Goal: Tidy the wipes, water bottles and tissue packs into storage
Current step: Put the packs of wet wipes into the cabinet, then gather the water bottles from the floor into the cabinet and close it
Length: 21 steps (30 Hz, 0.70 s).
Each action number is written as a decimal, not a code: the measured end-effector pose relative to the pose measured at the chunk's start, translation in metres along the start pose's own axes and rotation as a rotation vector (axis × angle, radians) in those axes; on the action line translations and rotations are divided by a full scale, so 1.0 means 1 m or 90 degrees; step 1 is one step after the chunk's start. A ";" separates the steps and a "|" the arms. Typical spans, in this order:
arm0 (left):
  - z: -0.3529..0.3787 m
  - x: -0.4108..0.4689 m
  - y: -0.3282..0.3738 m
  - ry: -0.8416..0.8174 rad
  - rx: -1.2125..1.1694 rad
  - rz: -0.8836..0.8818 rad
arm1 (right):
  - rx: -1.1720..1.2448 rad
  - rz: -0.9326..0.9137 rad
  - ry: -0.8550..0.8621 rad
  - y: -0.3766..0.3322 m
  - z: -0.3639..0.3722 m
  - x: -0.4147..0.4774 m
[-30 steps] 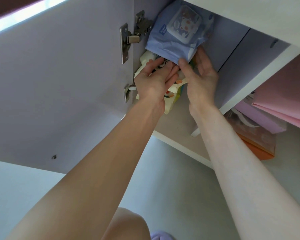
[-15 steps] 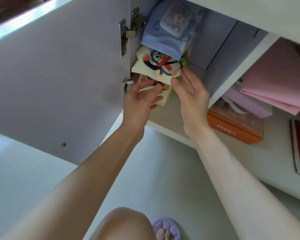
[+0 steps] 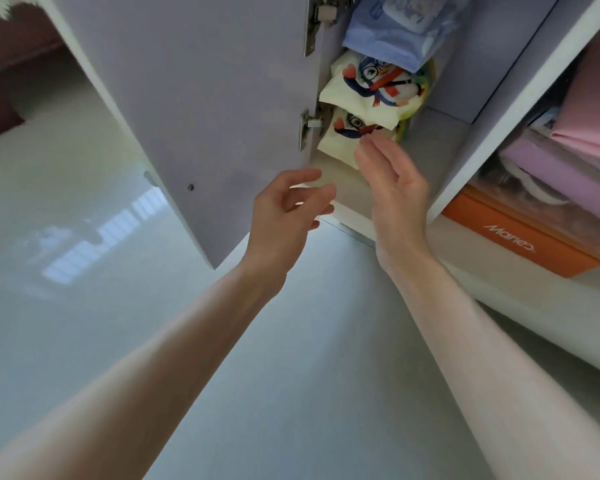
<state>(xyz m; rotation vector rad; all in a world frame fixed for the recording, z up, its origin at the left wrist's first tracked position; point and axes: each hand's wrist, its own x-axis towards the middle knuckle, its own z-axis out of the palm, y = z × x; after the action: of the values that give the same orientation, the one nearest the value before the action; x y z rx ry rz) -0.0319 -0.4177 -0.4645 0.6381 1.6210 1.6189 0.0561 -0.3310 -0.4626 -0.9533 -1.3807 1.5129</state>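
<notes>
Both hands are empty here. The packs are in the open compartment [image 3: 482, 64], tucked against the hinge side. The lower tissue pack [image 3: 338, 142] is nearest the opening, the upper tissue pack [image 3: 371, 88] with the penguin print comes next, and the blue wipes pack [image 3: 395, 26] is furthest in. Their long sides all run across the compartment, from the hinges toward the middle.

The right hand [image 3: 392, 188] is clearly the nearer one. Its fingers are straight and close together, with the tips right at the front edge of the lower pack, which lies just ahead and a bit to the left. It might be touching, but it's too blurry to call.

The left hand [image 3: 284, 209] sits lower and further left, by the bottom corner of the cabinet door [image 3: 222, 116], with its fingers loosely curled around nothing.

My guess is that any last nudge would be a straight push from the right hand, while the left looks better placed to swing the door. No water bottles are in view. Next door there's an orange box [image 3: 523, 233].
</notes>
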 end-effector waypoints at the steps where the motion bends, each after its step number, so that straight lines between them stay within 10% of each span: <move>1: -0.004 -0.008 -0.004 0.012 0.000 -0.002 | 0.001 -0.003 -0.004 0.004 0.002 -0.006; 21: -0.091 -0.080 -0.011 0.296 -0.053 0.052 | 0.015 -0.019 -0.167 -0.013 0.063 -0.078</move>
<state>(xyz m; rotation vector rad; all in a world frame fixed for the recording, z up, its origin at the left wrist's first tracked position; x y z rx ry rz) -0.0536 -0.5371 -0.4698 0.2976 1.8558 1.9889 0.0253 -0.4256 -0.4446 -0.7348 -1.5501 1.6721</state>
